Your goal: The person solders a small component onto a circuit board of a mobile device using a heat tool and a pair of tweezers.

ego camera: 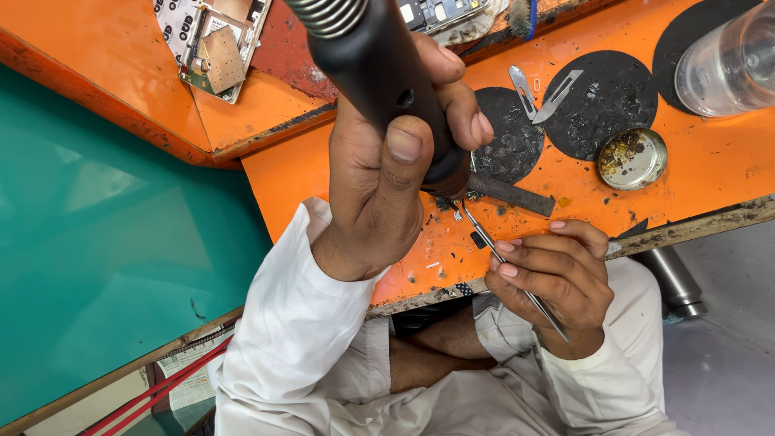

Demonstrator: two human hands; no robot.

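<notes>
Left hand (379, 178) grips black tool handle (387, 73); right hand (553, 274) pinches tweezers (504, 262).

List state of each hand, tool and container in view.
Left hand: gripping black tool handle, nozzle down.
Right hand: pinching tweezers, tips on orange bench.
Tin: open, residue inside.
Phone frame: opened, flat.
Blade: lying loose.

Scuffed orange bench (710, 161) with black discs (609, 101), round tin (632, 158), blades (557, 95).
</notes>
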